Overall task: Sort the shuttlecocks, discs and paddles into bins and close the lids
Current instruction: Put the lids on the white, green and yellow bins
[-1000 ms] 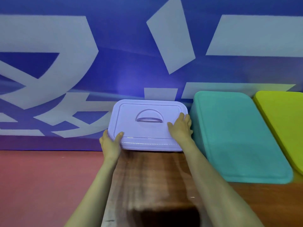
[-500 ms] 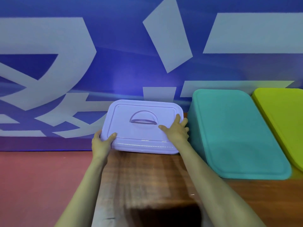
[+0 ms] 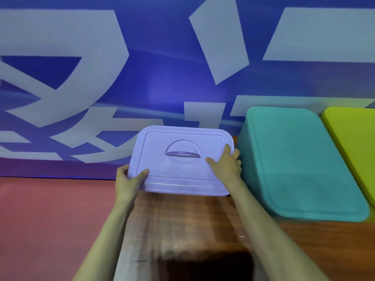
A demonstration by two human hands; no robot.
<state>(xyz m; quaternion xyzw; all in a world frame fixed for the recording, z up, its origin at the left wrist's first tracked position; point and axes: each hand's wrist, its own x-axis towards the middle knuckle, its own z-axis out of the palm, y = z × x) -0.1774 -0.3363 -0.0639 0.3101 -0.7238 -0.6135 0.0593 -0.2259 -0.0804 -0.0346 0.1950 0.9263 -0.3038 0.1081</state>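
The left hand (image 3: pixel 127 180) clamps the near left corner of the lilac lid (image 3: pixel 178 177), thumb on top and fingers curled round the rim. This is most likely to hold that corner square over the bin beneath, which the lid hides almost wholly. The right hand (image 3: pixel 226 166) lies flat on the lid's right side, fingers straight and spread. A flat hand suits pressing the rim down to seat it, not lifting. Neither hand uses the arched handle (image 3: pixel 183 154) in the lid's middle, which fits closing rather than carrying. The lid sits at the left end of a row on the wooden table (image 3: pixel 182 224), just beside the teal bin (image 3: pixel 300 163), whose lid is already on. A yellow-green lid (image 3: pixel 353 138) lies further right. No shuttlecocks, discs or paddles show, so they are probably inside, and this looks like the last lid to close. Behind stands a blue banner (image 3: pixel 162 67), and red floor (image 3: pixel 50 220) shows at the left.
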